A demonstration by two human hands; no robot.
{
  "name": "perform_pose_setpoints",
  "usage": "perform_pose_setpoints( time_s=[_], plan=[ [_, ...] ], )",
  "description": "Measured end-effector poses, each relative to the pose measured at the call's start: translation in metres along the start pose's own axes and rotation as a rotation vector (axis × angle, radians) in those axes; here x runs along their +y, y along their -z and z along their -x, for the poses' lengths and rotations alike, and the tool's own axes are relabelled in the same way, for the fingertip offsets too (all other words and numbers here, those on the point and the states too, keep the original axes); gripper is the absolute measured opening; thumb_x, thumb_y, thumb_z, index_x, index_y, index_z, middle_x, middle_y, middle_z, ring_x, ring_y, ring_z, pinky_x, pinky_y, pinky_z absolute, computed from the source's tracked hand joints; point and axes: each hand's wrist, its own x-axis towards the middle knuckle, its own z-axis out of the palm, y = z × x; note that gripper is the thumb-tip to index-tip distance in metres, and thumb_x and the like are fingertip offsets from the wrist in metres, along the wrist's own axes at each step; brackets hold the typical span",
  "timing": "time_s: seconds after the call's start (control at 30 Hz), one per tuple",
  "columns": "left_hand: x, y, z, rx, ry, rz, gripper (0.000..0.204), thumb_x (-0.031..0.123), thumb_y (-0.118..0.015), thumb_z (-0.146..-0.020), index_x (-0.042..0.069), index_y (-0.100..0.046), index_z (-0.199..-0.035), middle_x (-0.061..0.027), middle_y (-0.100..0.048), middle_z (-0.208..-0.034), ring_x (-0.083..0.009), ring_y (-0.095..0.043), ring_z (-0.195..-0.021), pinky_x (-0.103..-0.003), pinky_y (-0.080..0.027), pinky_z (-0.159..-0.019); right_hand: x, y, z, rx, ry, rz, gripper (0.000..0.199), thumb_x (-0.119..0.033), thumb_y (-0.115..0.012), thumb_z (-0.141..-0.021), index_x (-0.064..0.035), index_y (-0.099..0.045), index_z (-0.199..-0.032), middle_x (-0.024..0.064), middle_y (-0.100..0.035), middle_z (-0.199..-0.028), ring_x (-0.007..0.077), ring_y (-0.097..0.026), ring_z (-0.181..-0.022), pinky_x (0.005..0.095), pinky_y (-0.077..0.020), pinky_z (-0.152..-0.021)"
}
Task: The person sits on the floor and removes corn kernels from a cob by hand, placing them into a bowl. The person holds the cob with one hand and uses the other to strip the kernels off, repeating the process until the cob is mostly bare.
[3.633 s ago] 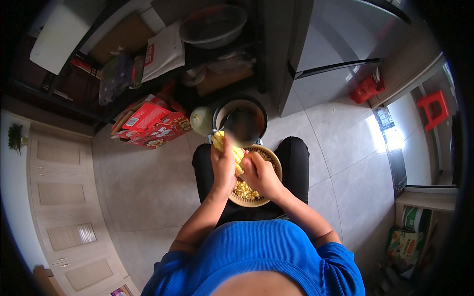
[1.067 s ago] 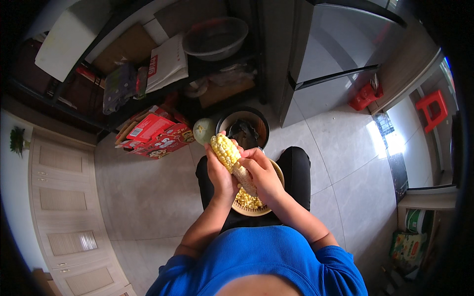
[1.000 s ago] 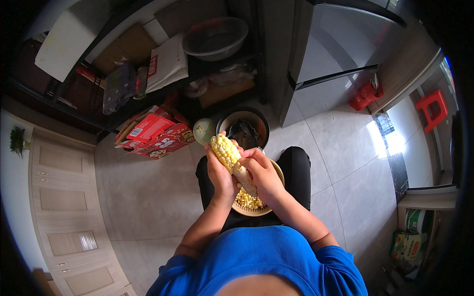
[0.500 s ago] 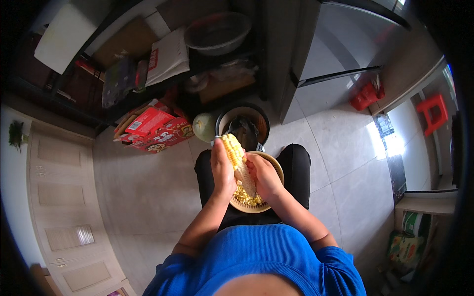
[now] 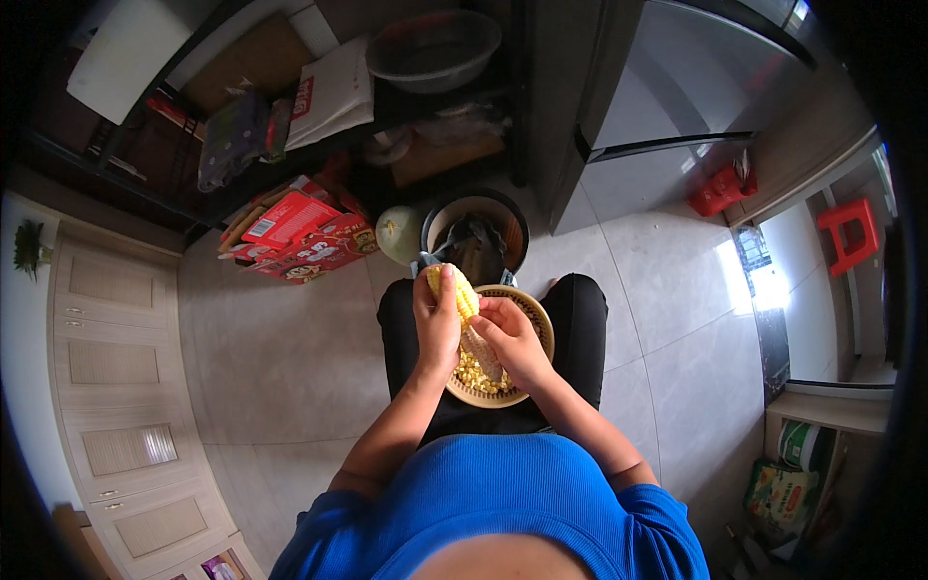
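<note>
An ear of corn (image 5: 466,297) is held tilted over my lap. Yellow kernels cover its far end, while the near part is a bare cob. My left hand (image 5: 439,324) wraps around the ear from the left, with the thumb along its upper side. On the right, my right hand (image 5: 509,338) has its fingers bent against the ear where kernels meet bare cob; its fingertips are partly hidden. Beneath both hands a round tan basket (image 5: 543,324) rests on my lap between my thighs. Loose corn kernels (image 5: 474,378) lie in it.
Just beyond the basket stands a round bin (image 5: 522,237) with a dark liner. A pale green melon (image 5: 398,235) and red cardboard boxes (image 5: 309,237) sit left of it. Farther back are a dark shelf with a clear basin (image 5: 433,53) and a grey refrigerator (image 5: 667,87).
My right hand has shifted a little up the ear, and its fingers have changed position on it. My left thumb now lies over the kernels. The view has moved slightly.
</note>
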Motion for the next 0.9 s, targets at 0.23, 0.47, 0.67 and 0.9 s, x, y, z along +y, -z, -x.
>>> perform_pose_setpoints(
  time_s=[0.23,0.47,0.67,0.9],
  plan=[
    [0.002,0.000,-0.004,0.032,0.024,-0.019,0.030,0.034,-0.048,-0.091,0.004,-0.047,-0.098,-0.0022,-0.051,-0.082,-0.0083,-0.052,-0.067,-0.023,-0.045,-0.060,-0.003,-0.002,0.000,-0.051,0.059,0.002,0.034,-0.003,-0.056,-0.083,0.0013,-0.043,-0.114,0.0095,-0.050,-0.111,0.0164,-0.047,-0.106,0.0284,-0.0367,-0.093],
    [0.008,-0.002,-0.002,0.005,0.031,0.036,0.031,0.033,-0.048,-0.090,0.003,-0.045,-0.100,-0.0038,-0.051,-0.084,-0.0101,-0.055,-0.067,-0.023,-0.047,-0.059,-0.007,-0.005,-0.001,-0.059,0.067,-0.023,0.032,-0.003,-0.056,-0.083,0.0010,-0.043,-0.112,0.0089,-0.050,-0.109,0.0158,-0.047,-0.106,0.0281,-0.0366,-0.093],
    [0.010,-0.002,-0.003,0.017,0.044,0.049,0.032,0.033,-0.048,-0.090,0.003,-0.045,-0.101,-0.0040,-0.051,-0.084,-0.0105,-0.055,-0.067,-0.024,-0.048,-0.058,-0.006,-0.005,-0.003,-0.081,0.086,0.011,0.032,-0.005,-0.056,-0.084,0.0013,-0.042,-0.112,0.0091,-0.050,-0.108,0.0149,-0.048,-0.103,0.0278,-0.0377,-0.091],
    [0.008,-0.001,-0.004,0.030,0.020,0.031,0.034,0.034,-0.048,-0.090,0.003,-0.045,-0.101,-0.0037,-0.051,-0.084,-0.0090,-0.053,-0.068,-0.023,-0.046,-0.059,-0.010,-0.008,-0.001,-0.087,0.081,0.055,0.032,-0.007,-0.055,-0.086,0.0022,-0.040,-0.113,0.0087,-0.050,-0.106,0.0136,-0.050,-0.100,0.0269,-0.0403,-0.088]
  ],
)
